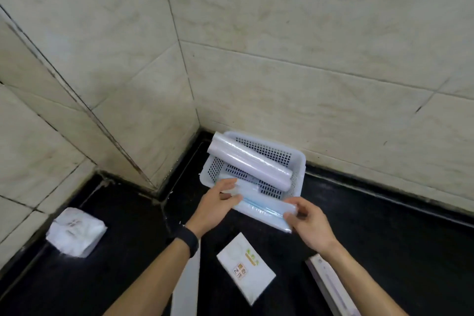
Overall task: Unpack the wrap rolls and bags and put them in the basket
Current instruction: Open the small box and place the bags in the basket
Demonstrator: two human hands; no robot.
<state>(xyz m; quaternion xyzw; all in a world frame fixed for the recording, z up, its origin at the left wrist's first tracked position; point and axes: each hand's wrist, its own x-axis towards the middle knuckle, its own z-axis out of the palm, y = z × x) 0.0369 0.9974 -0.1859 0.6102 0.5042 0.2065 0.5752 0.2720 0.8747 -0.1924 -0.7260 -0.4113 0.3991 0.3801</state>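
Head view. Basket (299,161): white, perforated, in the desk (384,238) corner. Wrap roll (248,161): lying diagonally inside it. Bag pack (264,209): over the basket's near rim, its ends grasped by the fingers of the left hand (215,206) and right hand (310,226). Printed box (246,268): on the desk, nearer.

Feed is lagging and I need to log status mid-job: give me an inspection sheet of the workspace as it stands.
Surface: black counter set in a tiled corner.
Job's things: wrap roll lies slantwise in the white basket, its far end propped on the rim; bag pack held over the basket's near edge.
Clutter: printed white box; long box at near right; white strip under the left forearm; crumpled white packet at left.
Hands: left hand and right hand each grip an end of the bag pack.
Cables: nothing seen.
Surroundings: tiled wall on two sides.
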